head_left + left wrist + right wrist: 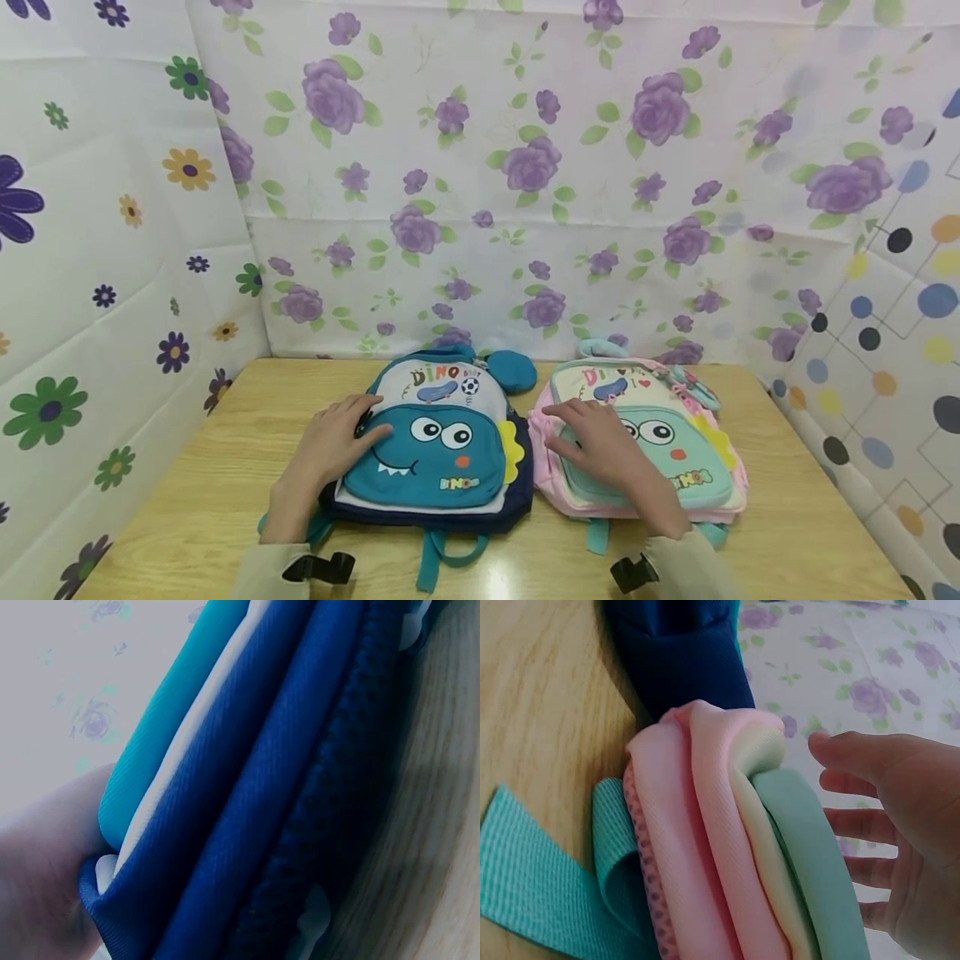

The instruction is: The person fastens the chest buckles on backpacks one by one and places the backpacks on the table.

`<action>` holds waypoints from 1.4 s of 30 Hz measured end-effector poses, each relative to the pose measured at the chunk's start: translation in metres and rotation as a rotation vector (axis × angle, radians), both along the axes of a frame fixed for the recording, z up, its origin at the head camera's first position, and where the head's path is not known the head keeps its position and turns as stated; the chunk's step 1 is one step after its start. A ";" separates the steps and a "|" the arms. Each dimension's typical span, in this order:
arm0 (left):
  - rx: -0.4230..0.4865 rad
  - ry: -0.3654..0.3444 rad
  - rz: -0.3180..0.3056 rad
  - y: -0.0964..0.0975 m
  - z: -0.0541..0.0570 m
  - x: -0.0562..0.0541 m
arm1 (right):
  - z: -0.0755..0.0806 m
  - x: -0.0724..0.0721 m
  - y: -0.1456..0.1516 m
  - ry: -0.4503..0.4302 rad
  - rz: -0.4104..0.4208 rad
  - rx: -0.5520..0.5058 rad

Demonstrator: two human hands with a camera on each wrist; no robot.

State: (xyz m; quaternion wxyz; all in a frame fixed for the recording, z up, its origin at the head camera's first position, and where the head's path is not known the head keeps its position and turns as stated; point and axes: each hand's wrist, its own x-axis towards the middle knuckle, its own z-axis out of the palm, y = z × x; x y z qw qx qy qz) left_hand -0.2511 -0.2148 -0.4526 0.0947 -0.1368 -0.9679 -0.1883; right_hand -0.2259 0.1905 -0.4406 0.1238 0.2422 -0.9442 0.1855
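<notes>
Two children's backpacks with dinosaur faces lie side by side on the table. My left hand is at the left side of the blue backpack, fingers loosely bent over its front pocket. In the left wrist view, the navy side of that bag fills the middle and hides part of the hand. Over the pink and mint backpack hovers my right hand, fingers spread and holding nothing. The right wrist view shows this hand apart from the bag's mint front pocket.
The wooden table has bare wood left and right of the bags. A teal round piece lies by the blue bag's top. Teal straps stick out toward the front. Flower-printed cloth stands behind, with patterned cloth on both sides.
</notes>
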 end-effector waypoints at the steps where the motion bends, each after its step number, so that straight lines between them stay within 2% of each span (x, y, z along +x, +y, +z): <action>1: -0.001 0.001 0.004 -0.001 0.000 0.000 | 0.000 -0.001 -0.002 -0.001 0.007 0.004; 5: -0.004 -0.007 0.009 -0.002 -0.002 0.002 | -0.003 -0.003 -0.011 -0.015 0.031 0.043; 9: 0.010 -0.014 0.006 -0.006 -0.001 0.001 | -0.003 -0.004 -0.017 -0.070 0.040 0.067; 16: 0.024 0.003 0.018 -0.027 0.003 -0.001 | -0.001 -0.008 -0.028 -0.106 0.069 0.092; 22: 0.083 -0.105 0.012 -0.040 0.001 0.004 | 0.000 -0.011 -0.036 -0.115 0.089 0.110; 30: 0.128 -0.279 0.037 -0.045 -0.002 0.005 | 0.003 -0.013 -0.048 -0.123 0.142 0.147; 42: 0.181 -0.357 0.029 -0.048 -0.006 0.001 | -0.002 -0.019 -0.060 -0.222 0.155 0.170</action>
